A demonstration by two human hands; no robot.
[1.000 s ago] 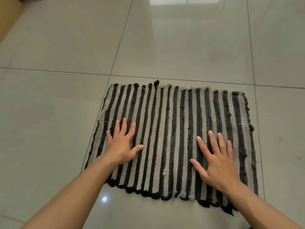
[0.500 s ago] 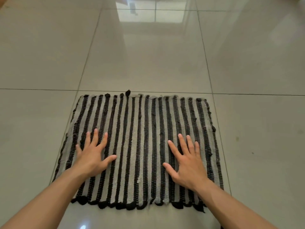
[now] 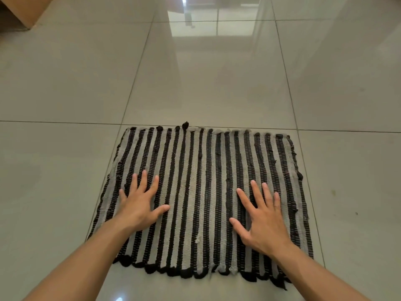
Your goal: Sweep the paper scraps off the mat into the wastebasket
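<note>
Head view shows left hand (image 3: 138, 208) and right hand (image 3: 263, 222) flat, fingers spread, holding nothing on the striped mat (image 3: 201, 192); no scraps or wastebasket visible, so sweeping looks finished or awaits locating both.

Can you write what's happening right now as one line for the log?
left hand: flat, open on mat | right hand: flat, open on mat | paper scraps: none clearly visible | wastebasket: not in view

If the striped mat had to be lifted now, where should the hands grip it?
Probably the mat's near fringed edge, from the person's side. It lies flat on the floor, so only an edge can be pinched; the left hand and right hand rest flat, open, closest to it.
</note>
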